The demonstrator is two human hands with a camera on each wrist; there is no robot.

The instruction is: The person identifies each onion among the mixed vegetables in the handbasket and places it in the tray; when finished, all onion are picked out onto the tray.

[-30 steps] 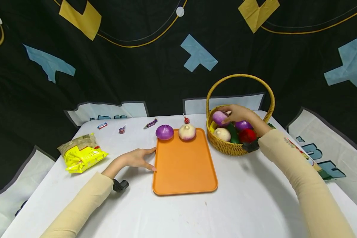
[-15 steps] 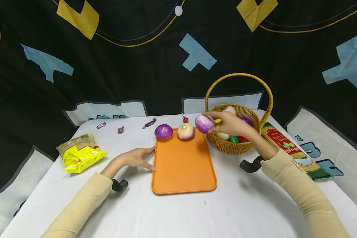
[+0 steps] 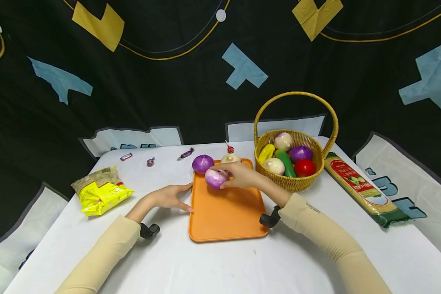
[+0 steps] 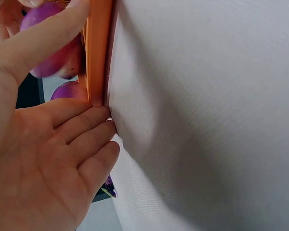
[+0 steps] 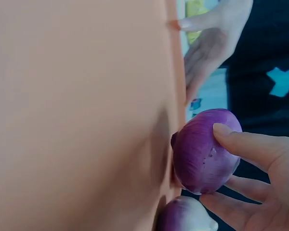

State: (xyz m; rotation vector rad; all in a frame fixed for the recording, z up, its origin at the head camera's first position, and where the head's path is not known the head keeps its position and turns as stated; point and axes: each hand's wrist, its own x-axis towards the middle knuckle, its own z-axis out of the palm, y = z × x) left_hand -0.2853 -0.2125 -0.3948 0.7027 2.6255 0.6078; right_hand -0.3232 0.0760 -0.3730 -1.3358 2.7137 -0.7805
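A pale purple onion (image 3: 216, 178) is gripped by the curled fingers of the right hand (image 3: 242, 175) and held at the far left part of the orange tray (image 3: 228, 216), just in front of a darker purple onion (image 3: 203, 163). The tray's left edge is touched by the left hand (image 3: 167, 196), laid flat on the white table (image 3: 206, 261) with fingers straight.
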